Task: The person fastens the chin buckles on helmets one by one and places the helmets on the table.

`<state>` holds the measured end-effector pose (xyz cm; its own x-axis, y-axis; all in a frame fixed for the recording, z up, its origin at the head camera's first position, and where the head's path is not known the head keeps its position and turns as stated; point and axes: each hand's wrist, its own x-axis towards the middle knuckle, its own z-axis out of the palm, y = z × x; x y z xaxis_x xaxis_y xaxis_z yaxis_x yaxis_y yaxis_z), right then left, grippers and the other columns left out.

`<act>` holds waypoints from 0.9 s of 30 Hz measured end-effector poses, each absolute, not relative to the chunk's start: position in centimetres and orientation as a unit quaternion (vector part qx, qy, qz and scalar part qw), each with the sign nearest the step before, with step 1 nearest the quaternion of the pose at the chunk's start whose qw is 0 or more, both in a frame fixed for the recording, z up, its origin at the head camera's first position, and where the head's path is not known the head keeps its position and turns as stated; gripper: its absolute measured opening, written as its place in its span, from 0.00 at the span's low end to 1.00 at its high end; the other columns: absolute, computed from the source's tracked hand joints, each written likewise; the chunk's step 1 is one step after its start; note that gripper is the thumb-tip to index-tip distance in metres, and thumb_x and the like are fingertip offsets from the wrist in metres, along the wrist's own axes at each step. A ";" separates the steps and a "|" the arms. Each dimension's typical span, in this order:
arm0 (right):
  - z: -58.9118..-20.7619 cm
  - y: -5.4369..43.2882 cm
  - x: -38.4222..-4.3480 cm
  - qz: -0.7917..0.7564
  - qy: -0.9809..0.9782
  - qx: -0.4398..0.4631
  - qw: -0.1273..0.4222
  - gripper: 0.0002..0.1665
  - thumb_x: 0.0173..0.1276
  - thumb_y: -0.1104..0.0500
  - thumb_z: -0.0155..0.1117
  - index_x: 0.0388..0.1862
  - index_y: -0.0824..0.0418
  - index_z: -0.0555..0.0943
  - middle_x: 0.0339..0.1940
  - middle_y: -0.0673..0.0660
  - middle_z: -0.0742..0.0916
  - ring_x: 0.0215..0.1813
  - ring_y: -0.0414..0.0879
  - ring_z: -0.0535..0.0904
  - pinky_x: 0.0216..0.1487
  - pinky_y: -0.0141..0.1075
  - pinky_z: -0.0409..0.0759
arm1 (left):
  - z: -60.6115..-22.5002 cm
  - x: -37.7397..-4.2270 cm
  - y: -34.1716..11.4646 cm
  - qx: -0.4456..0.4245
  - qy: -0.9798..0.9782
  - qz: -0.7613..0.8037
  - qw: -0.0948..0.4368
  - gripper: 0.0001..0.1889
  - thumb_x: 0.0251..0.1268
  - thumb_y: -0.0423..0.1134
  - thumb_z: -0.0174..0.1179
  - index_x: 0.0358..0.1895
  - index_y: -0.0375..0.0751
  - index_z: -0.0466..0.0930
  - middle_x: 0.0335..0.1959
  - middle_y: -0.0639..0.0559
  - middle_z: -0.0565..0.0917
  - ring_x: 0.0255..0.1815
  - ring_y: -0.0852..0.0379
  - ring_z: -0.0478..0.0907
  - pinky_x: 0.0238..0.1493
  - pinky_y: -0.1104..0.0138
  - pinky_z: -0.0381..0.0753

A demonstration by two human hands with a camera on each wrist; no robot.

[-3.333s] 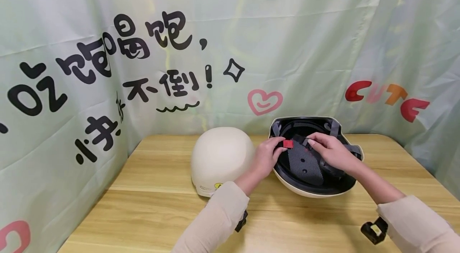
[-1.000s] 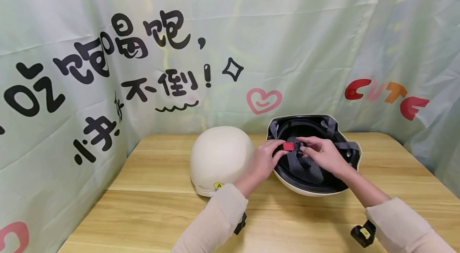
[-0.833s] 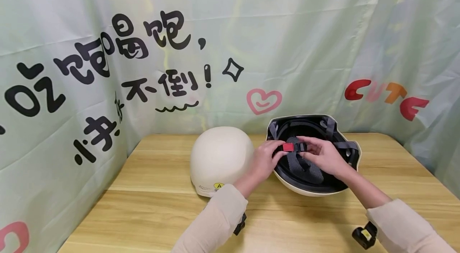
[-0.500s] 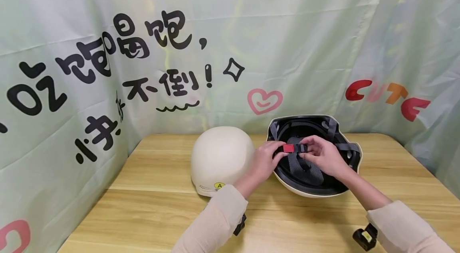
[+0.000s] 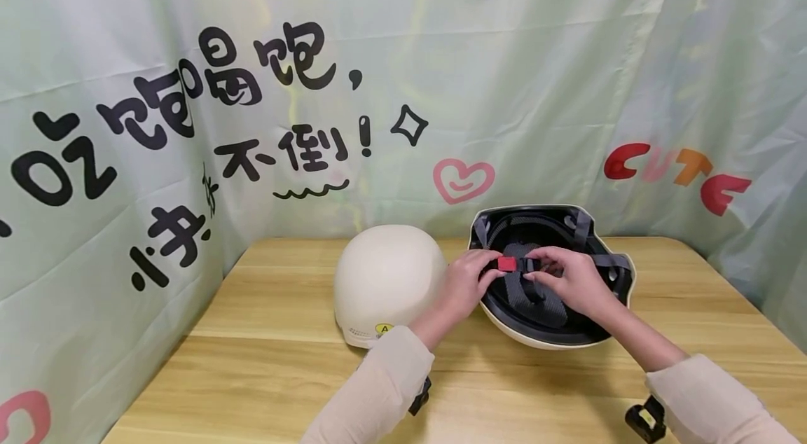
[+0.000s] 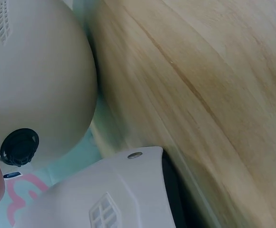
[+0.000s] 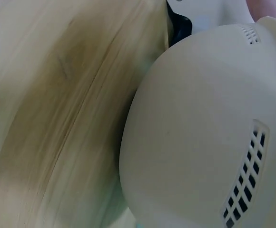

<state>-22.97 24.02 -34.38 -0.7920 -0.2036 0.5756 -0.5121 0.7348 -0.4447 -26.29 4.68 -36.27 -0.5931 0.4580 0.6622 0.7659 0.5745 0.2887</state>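
A cream helmet [image 5: 542, 344] lies upside down at the table's back right, its black padded inside facing up. Over its opening stretches the chin strap's buckle [image 5: 507, 264], a red piece against a black one. My left hand [image 5: 465, 281] pinches the buckle's red end between thumb and fingers. My right hand [image 5: 574, 279] pinches the black end from the other side. In the right wrist view the upturned helmet's vented shell [image 7: 190, 123] fills much of the picture; the left wrist view shows its round black knob [image 6: 20, 146]. Both wrist views leave the buckle out of sight.
A second cream helmet [image 5: 387, 276] with a yellow sticker stands dome up, left of the first and beside my left forearm. Both stand on a wood-grain table [image 5: 271, 360]. A printed cloth backdrop [image 5: 529, 80] hangs behind and along both sides.
Earlier the red and black buckle pieces were held apart; my right hand brought the black one leftward against the red. Lately my right fingers have shifted slightly on the black end.
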 end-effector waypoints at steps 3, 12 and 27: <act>-34.7 24.0 -22.7 0.276 -0.887 0.219 0.299 0.15 0.45 0.69 0.73 0.35 0.65 0.83 0.31 0.57 0.86 0.27 0.41 0.81 0.27 0.33 0.79 | -35.9 -26.0 4.8 -0.364 -0.850 -0.274 0.264 0.14 0.61 0.44 0.58 0.47 0.43 0.80 0.44 0.52 0.84 0.49 0.58 0.79 0.52 0.72 0.76; -35.1 24.1 -22.4 0.215 -0.845 0.277 0.405 0.22 0.35 0.73 0.75 0.35 0.68 0.82 0.32 0.59 0.86 0.33 0.49 0.82 0.35 0.23 0.75 | -35.1 -25.9 5.1 -0.387 -0.853 -0.225 0.269 0.12 0.61 0.42 0.58 0.45 0.40 0.79 0.42 0.51 0.84 0.47 0.56 0.79 0.53 0.71 0.75; -35.4 24.4 -22.3 0.187 -0.826 0.316 0.427 0.17 0.45 0.63 0.73 0.35 0.69 0.81 0.31 0.60 0.86 0.33 0.48 0.82 0.33 0.33 0.77 | -35.2 -26.3 5.1 -0.424 -0.822 -0.216 0.313 0.12 0.57 0.40 0.61 0.42 0.39 0.79 0.39 0.51 0.84 0.45 0.57 0.80 0.55 0.66 0.74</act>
<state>-22.32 24.43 -35.40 -0.4347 -0.3618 0.8247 -0.6824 0.7299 -0.0395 -26.29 5.12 -35.21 -0.4450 0.5620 0.6972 0.8322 0.5471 0.0901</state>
